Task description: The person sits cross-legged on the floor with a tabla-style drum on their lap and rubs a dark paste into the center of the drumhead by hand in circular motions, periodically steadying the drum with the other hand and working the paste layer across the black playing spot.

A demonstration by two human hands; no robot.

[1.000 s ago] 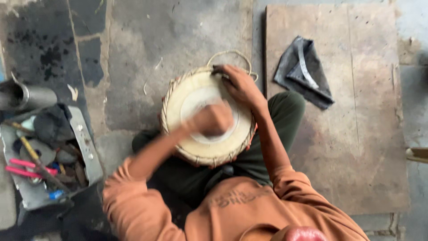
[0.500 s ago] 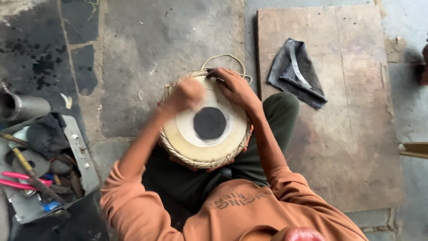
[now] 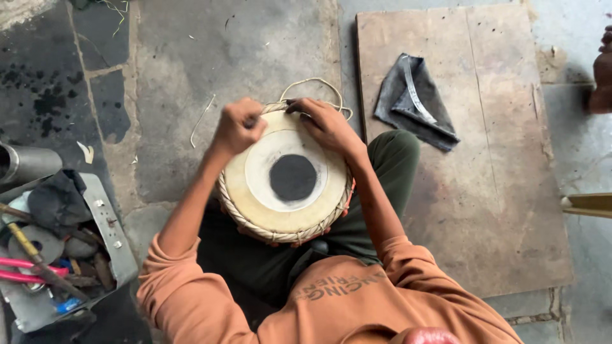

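1. Head cam, far left: metal tool tray (image 3: 105,229) is sitting on floor w/ pink-handled pliers (image 3: 22,271).
2. Left hand (image 3: 237,126) is curling into fist at drum (image 3: 287,185) rim; what it's pinching, cannot tell.
3. Drum is resting in lap, centre.
4. Right hand (image 3: 328,124) is pressing fingers together on far rim.
5. Grey cloth (image 3: 414,102) is lying on wooden board (image 3: 497,210).

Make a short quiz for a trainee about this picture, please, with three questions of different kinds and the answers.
1. True or false: the grey cloth lies on the wooden board.
2. What colour is the round patch at the centre of the drum head?
3. Where does the right hand rest? A) on the far rim of the drum B) in the metal tray C) on the cloth

Key
1. True.
2. Black.
3. A; the left hand, closed in a fist, is at the same rim beside it.
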